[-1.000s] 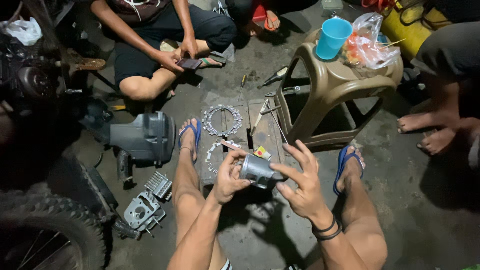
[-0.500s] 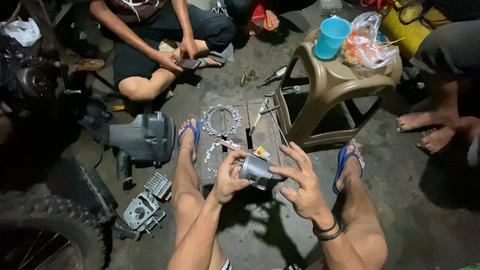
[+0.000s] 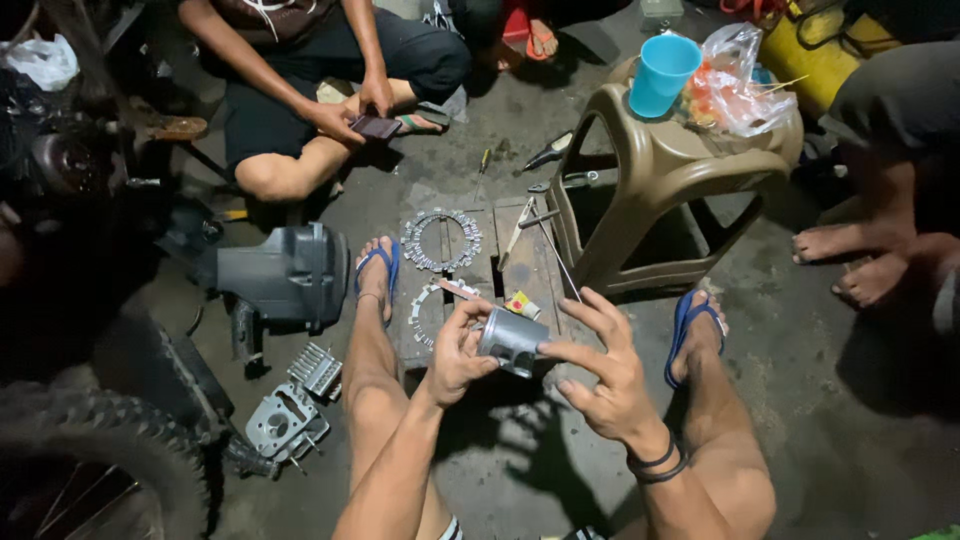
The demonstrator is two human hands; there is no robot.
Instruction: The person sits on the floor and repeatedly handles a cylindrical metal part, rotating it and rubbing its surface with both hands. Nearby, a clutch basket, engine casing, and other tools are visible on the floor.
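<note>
1. Piston point(image 3: 512, 340): a silver metal cylinder held above the floor point(image 3: 820, 420), between the person's knees, at 6 o'clock from the toothed rings point(image 3: 440, 240).
2. Left hand point(image 3: 455, 350): fingers closed on the piston's left end, gripping it firmly.
3. Right hand point(image 3: 605, 375): fingers spread apart, only the tips touching the piston's right side.
4. Handling note: the step likely goes best with the left grip steady while the right fingertips turn or feel lightly.
5. Plastic stool point(image 3: 660, 190): at 1 o'clock, carrying a blue cup point(image 3: 662, 72).
</note>
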